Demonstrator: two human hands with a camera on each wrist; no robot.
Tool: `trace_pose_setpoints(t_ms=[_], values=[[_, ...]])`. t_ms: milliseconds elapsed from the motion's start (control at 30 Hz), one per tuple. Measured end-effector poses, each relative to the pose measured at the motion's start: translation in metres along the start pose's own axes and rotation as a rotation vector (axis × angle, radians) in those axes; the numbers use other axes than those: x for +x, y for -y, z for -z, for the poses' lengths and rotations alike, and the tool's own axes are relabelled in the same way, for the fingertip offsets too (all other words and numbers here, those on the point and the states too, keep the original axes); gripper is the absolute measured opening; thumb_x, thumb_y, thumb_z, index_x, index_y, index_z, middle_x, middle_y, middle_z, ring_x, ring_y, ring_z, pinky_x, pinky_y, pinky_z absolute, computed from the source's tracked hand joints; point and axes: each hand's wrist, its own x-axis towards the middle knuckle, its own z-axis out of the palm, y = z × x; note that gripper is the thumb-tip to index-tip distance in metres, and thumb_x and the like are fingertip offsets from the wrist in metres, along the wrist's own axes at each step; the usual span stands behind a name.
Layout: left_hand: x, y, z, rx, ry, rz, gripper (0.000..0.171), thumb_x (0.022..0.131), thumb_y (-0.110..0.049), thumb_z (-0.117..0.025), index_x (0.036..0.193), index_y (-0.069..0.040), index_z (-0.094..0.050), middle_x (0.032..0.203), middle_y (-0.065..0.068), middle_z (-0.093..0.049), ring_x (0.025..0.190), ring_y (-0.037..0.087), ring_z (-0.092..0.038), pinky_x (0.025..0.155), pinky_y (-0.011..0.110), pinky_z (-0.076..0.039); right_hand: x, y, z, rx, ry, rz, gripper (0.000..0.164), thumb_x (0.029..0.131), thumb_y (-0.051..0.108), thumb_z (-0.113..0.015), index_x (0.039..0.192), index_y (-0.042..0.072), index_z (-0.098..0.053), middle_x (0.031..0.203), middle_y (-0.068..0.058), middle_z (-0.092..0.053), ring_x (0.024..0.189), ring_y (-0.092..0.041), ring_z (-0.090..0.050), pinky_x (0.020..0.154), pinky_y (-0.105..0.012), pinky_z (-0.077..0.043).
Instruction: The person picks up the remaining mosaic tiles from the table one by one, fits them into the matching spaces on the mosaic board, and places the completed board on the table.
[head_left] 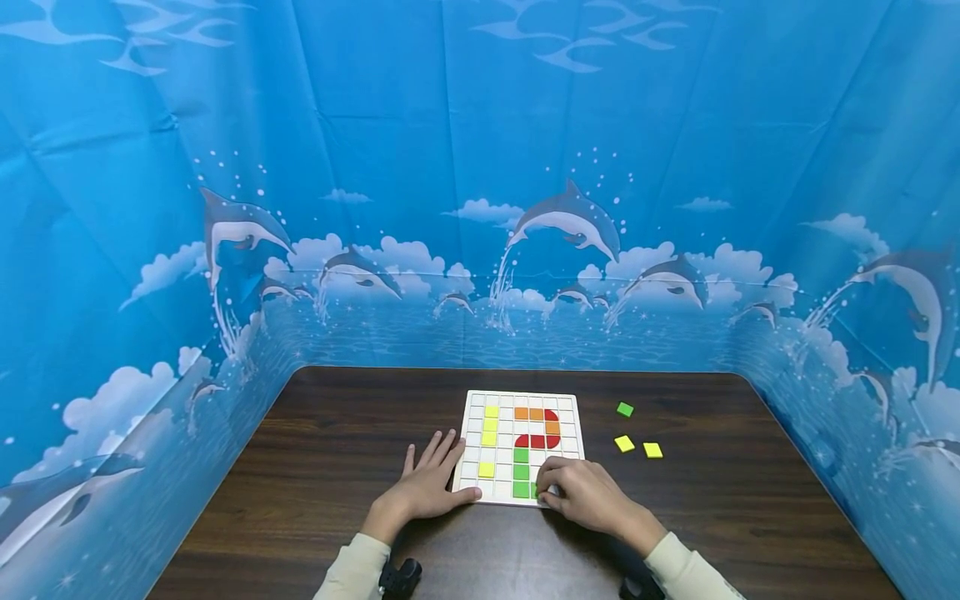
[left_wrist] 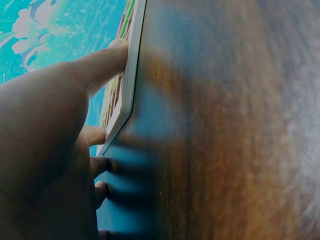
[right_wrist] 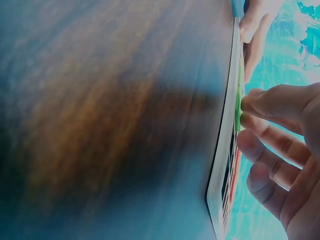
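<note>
- Left hand [head_left: 426, 485], fingers apart, touches the board [head_left: 501, 454] at its eight o'clock.
- Right hand [head_left: 588, 493] pinches a green tile [head_left: 536, 491] at the board's five o'clock.
- Loose yellow tiles [head_left: 624, 444] lie at three o'clock.

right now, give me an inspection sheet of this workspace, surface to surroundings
Surface: dark wood-grain table.
Job's things: white grid board carrying yellow tiles, orange tiles, red pieces and green tiles; a loose green tile and two loose yellow tiles lie to its right.
Clutter: nothing seen.
Hands: left hand rests at the board's left edge; curled right hand touches another green tile by the near edge.
Cables: nothing seen.
Surroundings: blue dolphin-print curtain behind and both sides.
</note>
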Motion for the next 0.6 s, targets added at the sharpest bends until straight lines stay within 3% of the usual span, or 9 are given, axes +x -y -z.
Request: trace_pose_setpoints(t_ms=[200, 600], values=[[-0.003, -0.004, 0.005, 0.014, 0.01, 0.0, 0.098, 0.097, -0.067, -0.066, 0.17, -0.012, -0.031, 0.179, 0.015, -0.019, 0.167, 0.04, -0.01, 0.127, 0.077, 0.0, -0.001, 0.001, 0.003, -0.015, -0.018, -0.022, 0.004, 0.096, 0.02, -0.081, 0.094, 0.022, -0.084, 0.099, 0.012, -0.072, 0.075, 0.002, -0.056, 0.06, -0.019, -0.044], [0.007, 0.012, -0.009, 0.005, -0.013, -0.008, 0.105, 0.093, -0.079, -0.059, 0.171, -0.017, -0.027, 0.181, 0.009, -0.014, 0.168, 0.035, -0.005, 0.128, 0.073, 0.005, 0.001, -0.009, 0.02, -0.104, -0.142, -0.099, 0.013, 0.088, 0.016, -0.088, 0.09, 0.024, -0.078, 0.087, 0.013, -0.069, 0.068, 0.001, -0.048, 0.056, -0.019, -0.038]])
